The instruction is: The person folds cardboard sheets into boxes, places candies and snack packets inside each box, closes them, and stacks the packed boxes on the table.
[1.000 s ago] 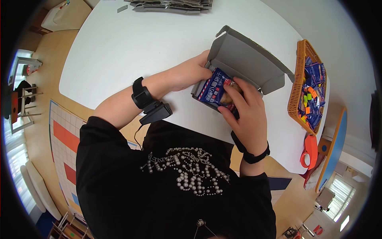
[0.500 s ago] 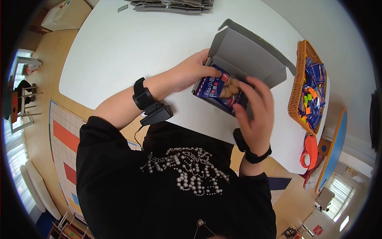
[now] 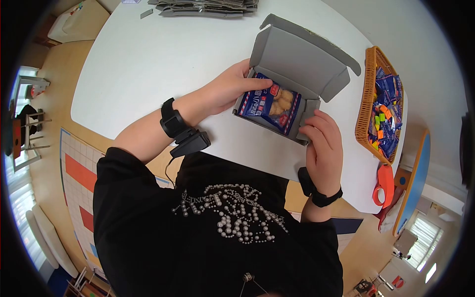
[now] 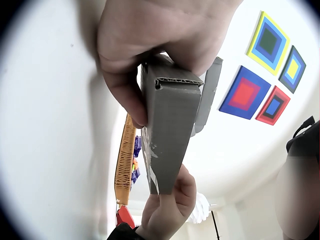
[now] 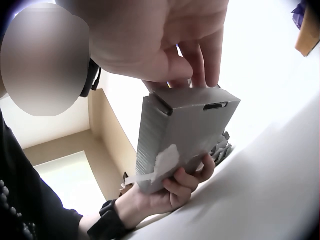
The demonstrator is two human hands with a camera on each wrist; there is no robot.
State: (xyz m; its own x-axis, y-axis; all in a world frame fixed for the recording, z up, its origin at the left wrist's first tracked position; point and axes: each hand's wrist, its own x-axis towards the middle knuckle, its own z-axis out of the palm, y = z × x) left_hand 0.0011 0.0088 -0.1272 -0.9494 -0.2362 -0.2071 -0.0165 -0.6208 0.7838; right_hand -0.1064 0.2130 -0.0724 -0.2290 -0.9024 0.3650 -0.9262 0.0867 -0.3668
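Gripping grey box [image 3: 301,63] — left hand [image 3: 225,90] | right hand [image 3: 324,151] — fingers loose, perhaps touching box end

A matt grey cardboard box [image 3: 299,62] is showing its corrugated layer along one edge, while a white patch [image 5: 167,160] is giving its outer face a rough, torn-paper look. Inside, a smooth packet [image 3: 271,105] of printed plastic film is shining faintly. Nearby, a basket [image 3: 365,99] of coarse woven wicker is holding glossy plastic wrappers [image 3: 390,136] on a smooth white table [image 3: 148,59], and lustrous, pearl-like beads [image 3: 245,227] are standing out against a matt black cloth shirt [image 3: 143,213].
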